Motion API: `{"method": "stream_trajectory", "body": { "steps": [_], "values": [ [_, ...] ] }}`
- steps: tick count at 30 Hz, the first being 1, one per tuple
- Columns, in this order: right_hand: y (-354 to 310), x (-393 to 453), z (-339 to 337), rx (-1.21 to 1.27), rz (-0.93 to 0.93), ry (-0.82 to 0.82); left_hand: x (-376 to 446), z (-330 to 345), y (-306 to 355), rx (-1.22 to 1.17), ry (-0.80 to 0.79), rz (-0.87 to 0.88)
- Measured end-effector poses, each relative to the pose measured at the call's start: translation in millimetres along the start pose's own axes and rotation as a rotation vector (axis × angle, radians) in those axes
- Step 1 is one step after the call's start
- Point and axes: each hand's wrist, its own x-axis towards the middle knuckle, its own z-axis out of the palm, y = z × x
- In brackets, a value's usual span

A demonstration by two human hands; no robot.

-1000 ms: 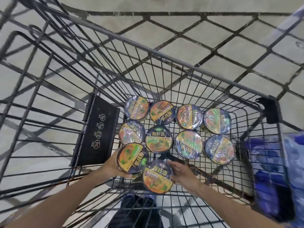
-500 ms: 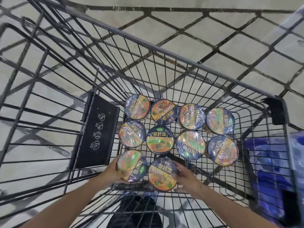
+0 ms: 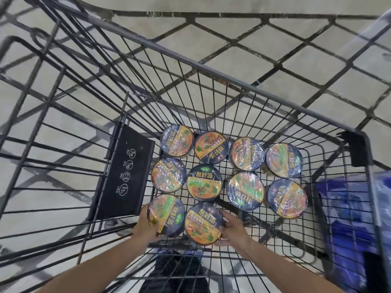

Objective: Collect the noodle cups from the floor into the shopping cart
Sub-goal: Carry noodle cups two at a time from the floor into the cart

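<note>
Both my arms reach down into the black wire shopping cart (image 3: 239,83). My left hand (image 3: 146,226) grips a dark noodle cup (image 3: 166,214) at the near left of the cart floor. My right hand (image 3: 231,230) grips another noodle cup (image 3: 204,224) beside it. The two held cups touch each other. Beyond them, several more cups stand in two rows on the cart floor, among them one with a plainly readable lid (image 3: 204,185) in the middle.
A black child-seat flap (image 3: 124,176) with round warning icons hangs at the cart's left end. Blue packaged goods (image 3: 349,218) lie outside the cart on the right. Tiled floor (image 3: 275,24) surrounds the cart. My dark shoes (image 3: 175,269) show beneath the wire.
Both hands have lowered their cups toward the cart floor, closing up against the near row. The left cup has tipped from facing up to level.
</note>
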Motion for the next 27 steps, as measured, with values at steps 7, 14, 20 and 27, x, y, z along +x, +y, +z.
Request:
{"method": "stream_trajectory", "body": {
  "steps": [7,14,20,27],
  "values": [
    [8,8,3,0.012,0.001,0.050,-1,7,-4,0.167,0.188,-0.017],
    [6,11,5,-0.041,0.017,0.070,1,11,-1,0.178,0.228,-0.049],
    [-1,12,3,-0.154,0.078,0.071,-10,7,7,0.208,0.164,-0.084],
    [-34,-19,-6,-0.553,-0.085,0.155,-47,-2,34,0.561,0.134,-0.003]
  ]
}}
